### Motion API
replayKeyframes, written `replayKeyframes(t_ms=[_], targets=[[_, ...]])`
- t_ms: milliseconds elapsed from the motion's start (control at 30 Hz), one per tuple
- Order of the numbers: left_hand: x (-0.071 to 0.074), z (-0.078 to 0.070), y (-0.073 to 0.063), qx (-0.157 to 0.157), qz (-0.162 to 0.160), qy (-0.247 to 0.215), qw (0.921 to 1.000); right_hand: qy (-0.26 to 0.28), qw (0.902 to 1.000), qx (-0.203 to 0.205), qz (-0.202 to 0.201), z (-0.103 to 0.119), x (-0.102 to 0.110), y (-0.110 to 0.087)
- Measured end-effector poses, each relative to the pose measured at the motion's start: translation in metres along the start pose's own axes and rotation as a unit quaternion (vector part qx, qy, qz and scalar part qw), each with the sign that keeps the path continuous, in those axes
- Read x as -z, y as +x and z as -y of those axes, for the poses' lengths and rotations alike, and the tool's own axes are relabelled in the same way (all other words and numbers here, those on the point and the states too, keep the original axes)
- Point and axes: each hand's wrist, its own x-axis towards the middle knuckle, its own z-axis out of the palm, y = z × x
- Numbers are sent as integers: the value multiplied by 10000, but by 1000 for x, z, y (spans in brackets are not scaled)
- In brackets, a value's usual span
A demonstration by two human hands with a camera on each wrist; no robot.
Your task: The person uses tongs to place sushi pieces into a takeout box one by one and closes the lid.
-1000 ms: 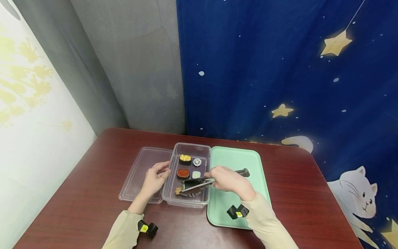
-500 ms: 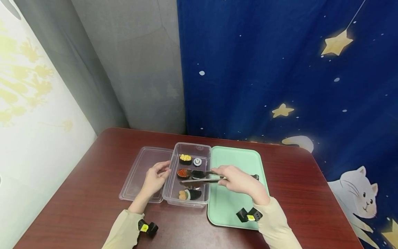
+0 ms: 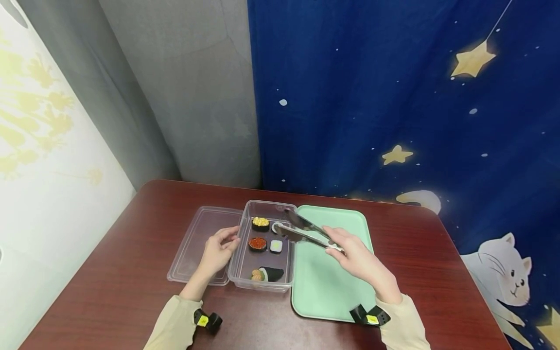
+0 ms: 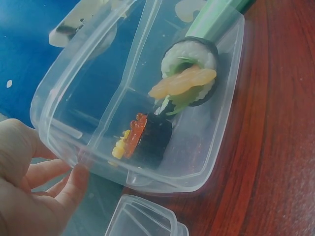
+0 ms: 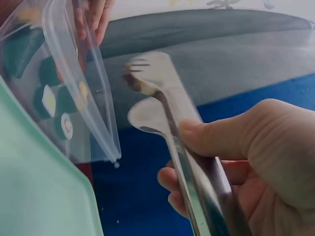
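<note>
My right hand (image 3: 354,253) grips metal tongs (image 5: 182,147), their two ends apart with nothing between them. In the head view the tongs overlap the back right corner of a clear plastic container (image 3: 262,287). My left hand (image 3: 218,250) holds the container's left wall near the rim, fingertips on it in the left wrist view. Inside lie a corn-topped sushi (image 3: 260,224), a red roe sushi (image 3: 257,244), a square white roll (image 3: 276,246) and a cone-shaped hand roll (image 3: 271,274) at the front. A round sushi roll (image 3: 275,226) is partly hidden by the tongs.
A light green tray (image 3: 332,291) stands against the container's right side. On the left a clear lid (image 3: 192,248) lies flat on the dark red wooden table (image 3: 122,257). Grey and blue curtains (image 3: 358,97) hang behind the table's far edge.
The tongs were at the hand roll, which now lies free at the container's front. My right hand has carried them back and right, and their ends have spread. My left hand stays put.
</note>
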Motion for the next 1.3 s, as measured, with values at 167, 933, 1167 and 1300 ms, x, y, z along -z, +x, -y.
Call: replayKeyframes(t_ms=[167, 933, 1167, 1300], targets=[[0, 0, 0, -13, -15, 16, 10000, -275, 9982, -242, -476, -8, 3, -13], [2, -13, -4, 77, 55, 54, 9999, -1173, 9517, -1462, -2432, -47, -11, -69], [2, -13, -3, 79, 84, 89, 9999, -1334, 9343, -2044, -2598, -61, -15, -79], [1, 0, -1, 83, 52, -13, 10000, -1417, 9245, -2441, -2562, -69, -18, -85]])
